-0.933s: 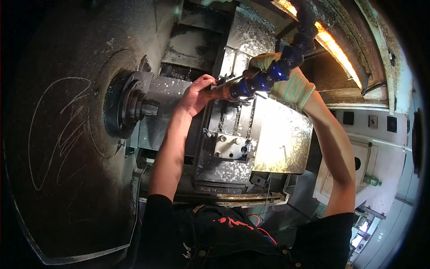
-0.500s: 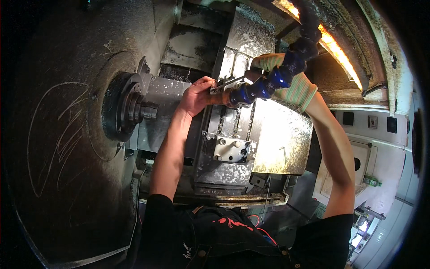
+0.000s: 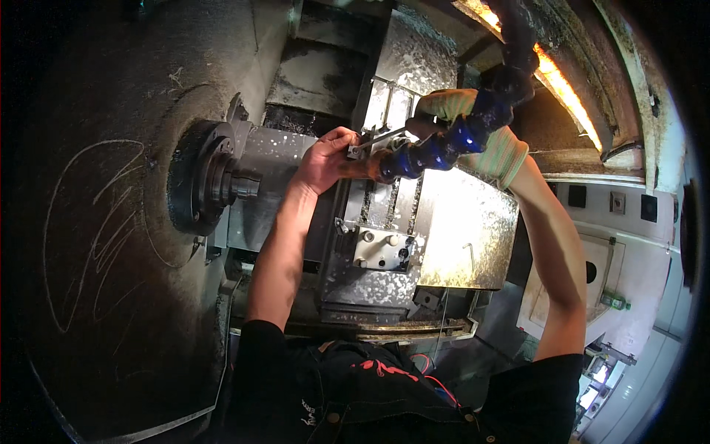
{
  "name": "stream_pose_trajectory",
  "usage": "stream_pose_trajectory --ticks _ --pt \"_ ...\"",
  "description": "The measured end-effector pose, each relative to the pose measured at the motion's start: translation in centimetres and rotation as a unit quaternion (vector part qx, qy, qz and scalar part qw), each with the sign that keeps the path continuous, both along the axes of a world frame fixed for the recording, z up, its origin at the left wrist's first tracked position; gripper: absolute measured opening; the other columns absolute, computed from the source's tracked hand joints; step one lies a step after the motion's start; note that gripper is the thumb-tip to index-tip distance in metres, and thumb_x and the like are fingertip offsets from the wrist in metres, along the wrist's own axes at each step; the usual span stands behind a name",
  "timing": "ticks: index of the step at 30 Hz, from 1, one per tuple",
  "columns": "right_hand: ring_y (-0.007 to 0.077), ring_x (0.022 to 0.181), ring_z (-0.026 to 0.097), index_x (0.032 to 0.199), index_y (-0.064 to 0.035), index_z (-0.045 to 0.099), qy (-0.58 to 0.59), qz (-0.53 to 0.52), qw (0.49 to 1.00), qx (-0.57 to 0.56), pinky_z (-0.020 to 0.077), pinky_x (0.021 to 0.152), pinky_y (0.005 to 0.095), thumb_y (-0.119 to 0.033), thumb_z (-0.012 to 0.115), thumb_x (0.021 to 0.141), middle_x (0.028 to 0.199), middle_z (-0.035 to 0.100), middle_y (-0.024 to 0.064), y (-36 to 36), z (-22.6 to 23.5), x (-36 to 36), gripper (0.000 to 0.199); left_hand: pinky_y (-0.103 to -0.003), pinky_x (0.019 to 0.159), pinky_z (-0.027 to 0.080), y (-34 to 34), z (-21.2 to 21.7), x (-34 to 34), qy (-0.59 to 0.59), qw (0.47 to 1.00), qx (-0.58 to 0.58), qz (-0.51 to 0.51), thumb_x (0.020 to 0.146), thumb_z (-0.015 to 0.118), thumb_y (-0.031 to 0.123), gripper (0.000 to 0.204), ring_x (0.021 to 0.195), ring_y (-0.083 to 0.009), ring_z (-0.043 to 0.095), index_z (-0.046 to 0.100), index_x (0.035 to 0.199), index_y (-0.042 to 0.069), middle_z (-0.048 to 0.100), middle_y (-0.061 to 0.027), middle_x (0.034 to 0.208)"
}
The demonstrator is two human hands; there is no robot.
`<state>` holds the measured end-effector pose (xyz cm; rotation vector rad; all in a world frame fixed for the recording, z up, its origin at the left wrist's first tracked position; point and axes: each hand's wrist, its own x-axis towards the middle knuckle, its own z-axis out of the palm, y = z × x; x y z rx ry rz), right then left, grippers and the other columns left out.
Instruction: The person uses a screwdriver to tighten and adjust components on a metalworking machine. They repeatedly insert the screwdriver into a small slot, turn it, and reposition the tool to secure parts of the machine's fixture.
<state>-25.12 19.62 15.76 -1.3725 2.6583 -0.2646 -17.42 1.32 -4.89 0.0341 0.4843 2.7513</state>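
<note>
My bare left hand point(image 3: 322, 161) is closed, thumb and fingers pinching a small metal part point(image 3: 354, 151) beside the slotted machine slide. In a green-and-orange striped glove, my right hand point(image 3: 504, 157) is wrapped round the dark handle of a screwdriver-like tool. That tool's slim metal shaft point(image 3: 387, 137) slants down to the left, its end meeting the small part at my left fingertips. A blue segmented coolant hose point(image 3: 433, 152) crosses in front of my right hand and hides some of its fingers. The hose's orange-brown nozzle point(image 3: 359, 169) lies by my left hand.
A lathe spindle with a stepped collet point(image 3: 240, 185) projects from the left wall. Nearer me, a light metal block with holes point(image 3: 383, 249) sits on the slide. A hex key point(image 3: 471, 255) rests on the bright metal cover point(image 3: 451, 263). A lamp point(image 3: 566, 92) glows at upper right.
My right hand and the tool's handle have shifted slightly, and more of the dark handle shows. My left hand stays at the small metal part.
</note>
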Motion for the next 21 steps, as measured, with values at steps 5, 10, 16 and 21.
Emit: stream_pose_trajectory --ticks 5,10,16,21 --pt "0.0327 0.060 0.057 0.066 -0.0002 0.060 -0.010 -0.029 0.999 -0.010 0.0474 0.060 0.0388 -0.036 0.066 0.072 0.056 0.054 0.0166 0.0 -0.2 -0.1 0.037 -0.037 0.075 0.055 0.7 -0.7 -0.1 0.001 1.000 0.000 0.024 0.090 0.053 0.020 0.013 0.083 -0.0132 0.057 0.055 0.087 0.007 0.054 0.0007 0.087" --pt "0.0311 0.056 0.056 0.060 -0.0020 0.060 0.019 0.015 1.000 -0.019 0.0466 0.057 0.0375 -0.033 0.066 0.073 0.052 0.053 0.0147 0.6 -0.6 -0.3 0.034 -0.039 0.074 0.055 0.5 -0.2 -0.2 0.004 1.000 -0.008 0.000 0.090 0.052 0.023 0.016 0.083 -0.0129 0.057 0.054 0.089 0.007 0.053 0.0004 0.087" --pt "0.0279 0.052 0.055 0.057 -0.0025 0.060 -0.007 -0.012 1.000 -0.013 0.0460 0.055 0.0367 -0.030 0.064 0.075 0.051 0.053 0.0140 0.2 -0.6 0.0 0.033 -0.034 0.074 0.053 0.5 -0.9 -0.1 -0.001 1.000 -0.016 0.022 0.090 0.052 0.024 0.018 0.081 -0.0107 0.054 0.053 0.090 0.006 0.054 -0.0006 0.088" --pt "0.0269 0.052 0.055 0.061 -0.0039 0.063 -0.017 -0.035 0.999 -0.008 0.0467 0.055 0.0358 -0.029 0.063 0.075 0.051 0.054 0.0134 0.1 0.0 0.3 0.029 -0.029 0.074 0.049 0.9 -0.1 -0.2 0.000 1.000 -0.015 0.013 0.091 0.051 0.024 0.018 0.081 -0.0091 0.052 0.054 0.089 0.006 0.054 -0.0007 0.088"
